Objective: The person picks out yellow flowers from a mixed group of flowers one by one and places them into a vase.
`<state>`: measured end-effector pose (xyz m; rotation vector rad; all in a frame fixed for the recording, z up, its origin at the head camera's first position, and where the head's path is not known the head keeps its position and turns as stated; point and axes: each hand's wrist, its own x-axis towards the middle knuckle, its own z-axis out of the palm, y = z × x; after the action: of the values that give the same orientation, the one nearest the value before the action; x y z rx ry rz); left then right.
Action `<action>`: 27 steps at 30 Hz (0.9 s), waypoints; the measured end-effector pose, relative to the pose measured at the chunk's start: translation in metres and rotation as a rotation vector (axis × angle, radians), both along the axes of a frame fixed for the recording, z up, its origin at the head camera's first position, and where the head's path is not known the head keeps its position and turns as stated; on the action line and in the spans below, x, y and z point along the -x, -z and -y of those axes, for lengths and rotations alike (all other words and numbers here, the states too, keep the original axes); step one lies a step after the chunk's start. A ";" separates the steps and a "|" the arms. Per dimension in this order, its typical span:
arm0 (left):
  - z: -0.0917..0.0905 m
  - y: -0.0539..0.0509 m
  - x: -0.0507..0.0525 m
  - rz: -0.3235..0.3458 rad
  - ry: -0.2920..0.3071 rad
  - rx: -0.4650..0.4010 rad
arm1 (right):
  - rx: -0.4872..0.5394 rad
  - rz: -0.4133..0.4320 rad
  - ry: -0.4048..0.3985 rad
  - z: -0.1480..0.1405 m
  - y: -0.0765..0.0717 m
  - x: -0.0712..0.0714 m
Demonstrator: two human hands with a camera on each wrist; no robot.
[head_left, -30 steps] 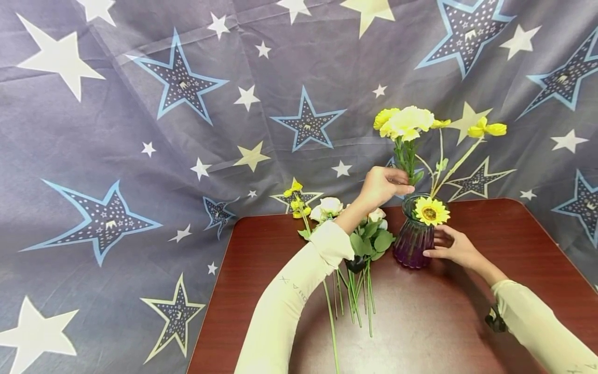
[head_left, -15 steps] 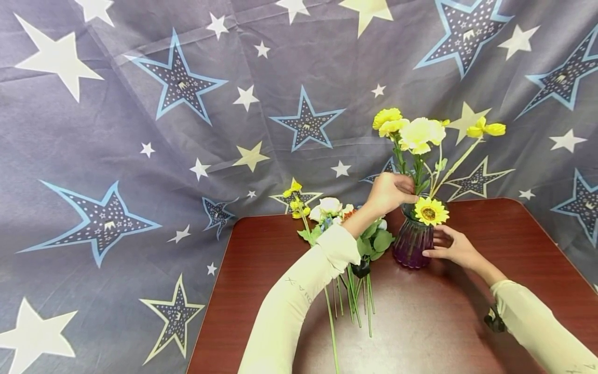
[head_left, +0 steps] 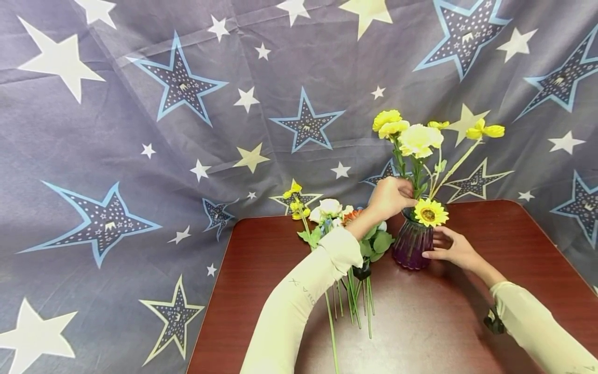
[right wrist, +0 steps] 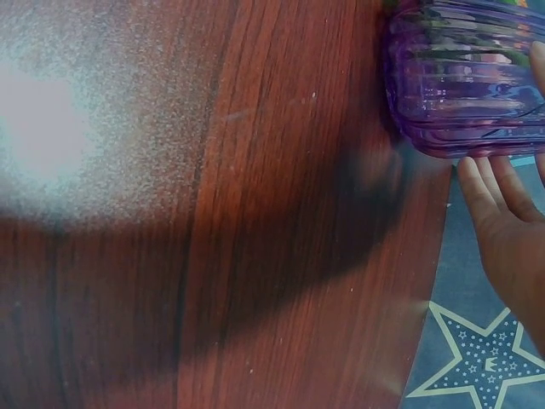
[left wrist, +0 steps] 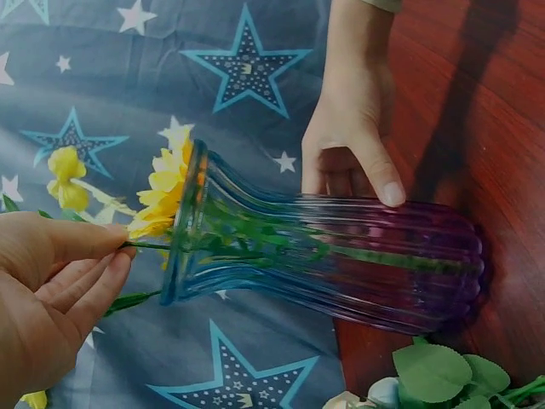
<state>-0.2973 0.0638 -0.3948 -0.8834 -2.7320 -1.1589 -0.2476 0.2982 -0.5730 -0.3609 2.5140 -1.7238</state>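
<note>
A ribbed glass vase (head_left: 413, 244), purple below and bluish at the rim, stands upright on the table. It holds a sunflower (head_left: 430, 212) at its rim and thin stems with yellow blooms (head_left: 486, 129). My left hand (head_left: 390, 198) pinches a green stem at the vase mouth; in the left wrist view the thumb and fingertips of the left hand (left wrist: 64, 294) close on it. Pale yellow carnations (head_left: 420, 140) and brighter yellow ones (head_left: 390, 123) rise above that hand. My right hand (head_left: 454, 249) curves round the vase's right side, fingers and thumb against the glass (right wrist: 464, 85).
Left of the vase, white roses (head_left: 329, 208), green leaves (head_left: 383, 242) and several long stems lie on the brown table (head_left: 420, 322). A tall yellow-flowered stem (head_left: 332, 332) reaches the front. Behind hangs a grey star-patterned cloth (head_left: 233, 130).
My left hand has moved right and down to the vase mouth. The pale carnations shifted right and sank a little, parting from the brighter yellow ones. The right hand stays on the vase.
</note>
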 end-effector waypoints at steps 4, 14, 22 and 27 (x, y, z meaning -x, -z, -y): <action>-0.003 0.004 0.001 -0.002 0.002 0.009 | -0.028 0.003 0.001 0.001 -0.001 0.000; -0.004 0.010 0.002 -0.039 -0.014 0.073 | -0.015 -0.004 0.018 0.003 -0.003 -0.001; -0.003 0.011 0.001 -0.031 -0.041 0.107 | -0.040 0.004 0.003 0.001 -0.003 0.000; -0.004 0.012 -0.001 -0.028 -0.035 0.111 | -0.035 0.008 0.006 0.001 -0.003 -0.001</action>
<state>-0.2965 0.0674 -0.4068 -0.8530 -2.8004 -0.9902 -0.2466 0.2975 -0.5699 -0.3437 2.5394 -1.6773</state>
